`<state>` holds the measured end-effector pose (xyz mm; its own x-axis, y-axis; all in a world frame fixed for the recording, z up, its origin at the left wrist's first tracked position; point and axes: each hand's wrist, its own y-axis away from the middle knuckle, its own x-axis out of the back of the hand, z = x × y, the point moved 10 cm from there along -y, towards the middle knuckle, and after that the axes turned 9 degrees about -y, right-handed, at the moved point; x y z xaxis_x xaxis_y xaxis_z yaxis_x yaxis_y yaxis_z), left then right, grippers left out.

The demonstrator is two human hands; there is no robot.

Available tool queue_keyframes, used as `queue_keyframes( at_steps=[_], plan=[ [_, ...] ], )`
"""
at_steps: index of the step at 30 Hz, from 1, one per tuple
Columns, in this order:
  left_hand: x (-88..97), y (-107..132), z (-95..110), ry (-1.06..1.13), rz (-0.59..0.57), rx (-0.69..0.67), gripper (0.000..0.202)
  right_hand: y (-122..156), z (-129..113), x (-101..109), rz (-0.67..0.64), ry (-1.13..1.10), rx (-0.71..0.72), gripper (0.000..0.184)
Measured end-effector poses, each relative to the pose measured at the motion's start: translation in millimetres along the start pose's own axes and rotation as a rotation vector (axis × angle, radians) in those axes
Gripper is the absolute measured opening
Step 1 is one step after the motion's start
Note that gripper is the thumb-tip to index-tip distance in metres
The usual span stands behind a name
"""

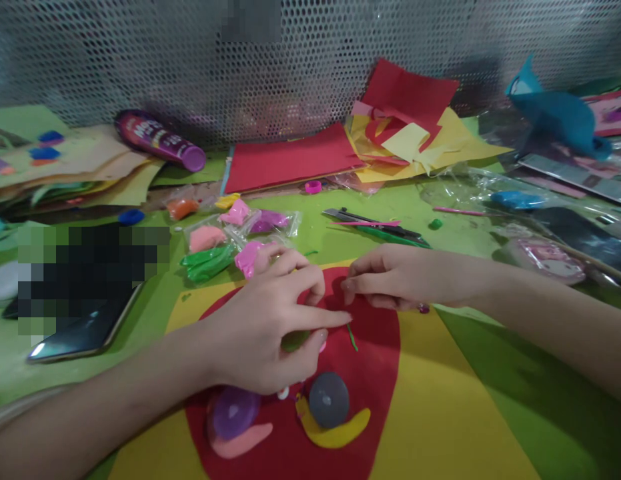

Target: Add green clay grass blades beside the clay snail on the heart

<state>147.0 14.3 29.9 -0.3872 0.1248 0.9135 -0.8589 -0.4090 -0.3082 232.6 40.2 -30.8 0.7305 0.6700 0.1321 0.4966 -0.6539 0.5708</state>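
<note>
— Nearest to us, what lies on the red paper shape (370,373)?

— Two clay snails: a purple-shelled snail (235,420) with a pink body on the left, and a grey-shelled snail (331,412) with a yellow body just beside it on the right. Both rest flat on the red shape, which lies on a yellow sheet (440,413) on the green counter (540,413).

— And the hands?

— The left hand (270,333) is curled over the middle of the red shape, fingers bent, pinching a small lump of green clay (294,340) under its thumb and forefinger. The right hand (390,277) comes in from the right, its fingertips pressed together close to the left forefinger. Whether it grips anything, I cannot tell. A thin green clay strand (352,337) lies on the red paper just below the two hands.

— What sits behind them?

— Small bags of clay (230,237) in pink, green, orange and purple, then a craft knife (375,223), a purple tube (160,140) lying on its side, and loose red and yellow paper scraps (410,133) against the perforated metal wall (140,53). A phone (85,333) lies to the left.
</note>
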Motion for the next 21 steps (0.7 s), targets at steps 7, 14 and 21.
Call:
queue_keyframes(
  at_steps=[7,14,21],
  plan=[
    [-1.6,-2.2,-3.0,0.009,-0.007,0.024,0.031,-0.7,1.0,0.8,0.008,-0.001,-0.002,0.022],
    [-1.5,-2.2,-0.3,-0.022,-0.007,0.001,0.031,0.4,1.6,0.6,0.006,-0.005,-0.007,0.021],
    [2.6,0.5,-1.8,-0.037,0.039,0.008,0.031,-0.1,3.1,0.5,0.009,-0.005,-0.006,0.024]
  ],
)
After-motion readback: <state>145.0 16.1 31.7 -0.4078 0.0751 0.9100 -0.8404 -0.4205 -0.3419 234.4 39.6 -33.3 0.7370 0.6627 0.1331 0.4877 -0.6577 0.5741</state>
